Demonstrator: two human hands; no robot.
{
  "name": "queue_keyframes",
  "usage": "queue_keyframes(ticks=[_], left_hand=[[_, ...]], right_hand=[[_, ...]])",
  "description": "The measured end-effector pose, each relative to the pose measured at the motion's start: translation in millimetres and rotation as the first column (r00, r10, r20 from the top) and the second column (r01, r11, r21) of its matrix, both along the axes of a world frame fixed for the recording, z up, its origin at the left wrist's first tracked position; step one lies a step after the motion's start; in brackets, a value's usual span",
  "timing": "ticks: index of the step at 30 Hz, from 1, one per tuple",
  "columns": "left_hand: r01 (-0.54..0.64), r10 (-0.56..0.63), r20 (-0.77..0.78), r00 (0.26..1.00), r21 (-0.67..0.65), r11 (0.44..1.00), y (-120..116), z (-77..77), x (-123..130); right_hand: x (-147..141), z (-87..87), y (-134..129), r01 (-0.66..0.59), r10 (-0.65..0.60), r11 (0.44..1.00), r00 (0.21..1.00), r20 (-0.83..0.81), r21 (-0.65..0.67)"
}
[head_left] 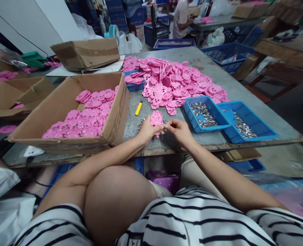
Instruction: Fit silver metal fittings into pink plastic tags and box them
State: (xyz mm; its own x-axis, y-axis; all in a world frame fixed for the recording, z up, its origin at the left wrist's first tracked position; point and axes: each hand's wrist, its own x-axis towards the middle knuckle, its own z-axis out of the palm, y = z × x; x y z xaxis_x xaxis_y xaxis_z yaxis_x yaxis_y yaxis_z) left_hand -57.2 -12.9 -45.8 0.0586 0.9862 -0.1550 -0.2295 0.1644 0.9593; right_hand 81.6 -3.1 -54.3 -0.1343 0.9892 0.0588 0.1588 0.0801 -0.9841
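My left hand [146,131] is closed on a flat pink plastic piece [156,118], holding it up over the near edge of the table. The fingers of my right hand [177,130] are pinched together at the right side of that piece; what they hold, if anything, is too small to make out. Small metal parts [142,123] lie on the table behind my hands. Just beyond, a screwdriver with a yellow handle [138,108] rests on the tabletop. A large heap of similar pink pieces [177,80] spreads behind it.
At the left stands an open cardboard box [115,128] holding many pink pieces. Two blue trays, a nearer one [205,130] and one farther right [265,136], contain small metal parts. Another blue tray [136,87] sits by the heap. A person [182,20] sits at a far table.
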Motion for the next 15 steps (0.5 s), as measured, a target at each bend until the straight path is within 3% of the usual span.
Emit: queue_keyframes(ticks=[4, 6, 11, 15], left_hand=[[0.079, -0.067, 0.361, 0.930, -0.018, 0.997, -1, 5.3, -1], [0.131, -0.102, 0.458, 0.883, -0.031, 0.991, -2, 8.1, -2], [0.240, -0.232, 0.484, 0.844, 0.046, 0.970, -9, 14.6, -9], [0.246, -0.264, 0.469, 0.843, 0.101, 0.964, -14, 19.0, -14]], right_hand=[[2, 6.1, 0, 0.099, -0.110, 0.992, 0.978, -0.178, -0.073], [4, 9.1, -1, 0.115, -0.133, 0.989, 0.962, -0.237, -0.089], [6, 16.5, -7, 0.129, -0.128, 0.991, 0.936, -0.327, -0.019], [5, 20.6, -13, 0.151, -0.142, 0.988, 0.940, -0.311, 0.005]])
